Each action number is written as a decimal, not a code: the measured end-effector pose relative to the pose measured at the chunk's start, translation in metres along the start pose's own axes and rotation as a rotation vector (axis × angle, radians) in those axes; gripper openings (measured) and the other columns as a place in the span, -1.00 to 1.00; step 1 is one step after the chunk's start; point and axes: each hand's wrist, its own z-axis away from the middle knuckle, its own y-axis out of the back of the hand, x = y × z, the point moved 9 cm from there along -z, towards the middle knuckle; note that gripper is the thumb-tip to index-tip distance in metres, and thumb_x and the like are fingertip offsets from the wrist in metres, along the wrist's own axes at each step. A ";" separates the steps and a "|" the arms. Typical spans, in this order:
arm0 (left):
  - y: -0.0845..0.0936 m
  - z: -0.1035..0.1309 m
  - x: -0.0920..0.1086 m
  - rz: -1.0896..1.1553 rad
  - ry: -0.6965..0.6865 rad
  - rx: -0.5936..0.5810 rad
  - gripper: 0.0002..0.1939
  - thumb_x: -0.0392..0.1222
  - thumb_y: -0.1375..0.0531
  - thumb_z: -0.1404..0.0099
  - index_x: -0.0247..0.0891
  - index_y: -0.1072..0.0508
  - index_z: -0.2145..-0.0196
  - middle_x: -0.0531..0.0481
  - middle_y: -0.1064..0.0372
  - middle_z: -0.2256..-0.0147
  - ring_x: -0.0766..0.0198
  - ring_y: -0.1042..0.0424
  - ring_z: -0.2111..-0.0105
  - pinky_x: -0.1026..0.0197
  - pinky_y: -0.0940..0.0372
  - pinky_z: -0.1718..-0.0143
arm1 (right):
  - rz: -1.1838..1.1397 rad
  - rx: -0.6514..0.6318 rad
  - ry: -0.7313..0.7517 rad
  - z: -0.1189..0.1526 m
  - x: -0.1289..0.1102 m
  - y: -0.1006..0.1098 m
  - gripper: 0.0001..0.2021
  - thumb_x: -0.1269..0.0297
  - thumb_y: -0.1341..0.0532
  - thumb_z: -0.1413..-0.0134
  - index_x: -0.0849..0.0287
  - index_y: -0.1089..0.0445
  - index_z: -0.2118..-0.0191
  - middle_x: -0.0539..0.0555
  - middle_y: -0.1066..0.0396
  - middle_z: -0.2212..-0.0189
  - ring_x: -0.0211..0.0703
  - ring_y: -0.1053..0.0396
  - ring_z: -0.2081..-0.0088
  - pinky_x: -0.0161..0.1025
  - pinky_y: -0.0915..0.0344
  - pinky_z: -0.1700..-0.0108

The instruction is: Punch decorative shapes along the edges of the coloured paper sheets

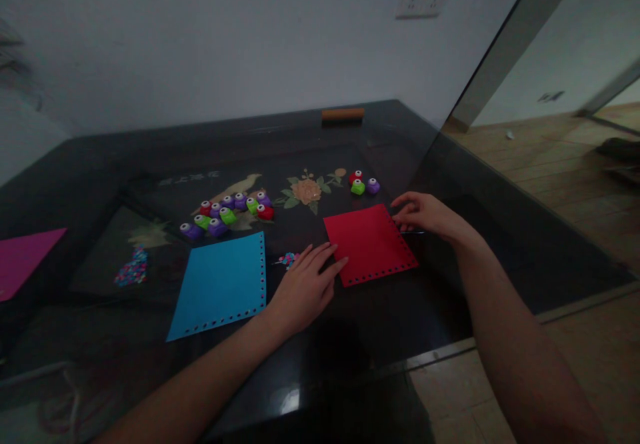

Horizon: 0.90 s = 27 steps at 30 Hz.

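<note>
A sheet of red paper (367, 241) lies on the dark table, with a row of punched holes along its front and right edges. My left hand (313, 283) rests open on its left edge, fingers stretched out. At the right edge, my right hand (423, 214) has its fingers bent together; a thin shiny thing (413, 232) shows beneath them, too small to make out. Partly hidden by my left fingers is a small pile of coloured bits (289, 259). To the left lies a blue sheet (223, 284), also holed along its right and front edges.
Several small purple, green and red craft punches (227, 216) stand behind the blue sheet, three more (358, 187) behind the red one. Further left are a heap of coloured bits (133, 269) and a pink sheet (27, 261). An orange-brown bar (343, 115) lies by the wall.
</note>
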 end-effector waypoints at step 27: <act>-0.006 0.003 0.036 0.133 -0.212 -0.095 -0.56 -0.34 -0.04 -0.27 -0.24 -0.26 -0.11 -0.17 -0.13 -0.19 0.11 -0.06 -0.22 -0.08 -0.05 -0.21 | 0.632 0.227 0.561 -0.009 -0.053 -0.070 -0.79 0.19 -0.08 -0.18 0.11 -0.41 0.20 0.18 -0.29 0.09 0.06 -0.20 0.03 0.00 -0.16 0.03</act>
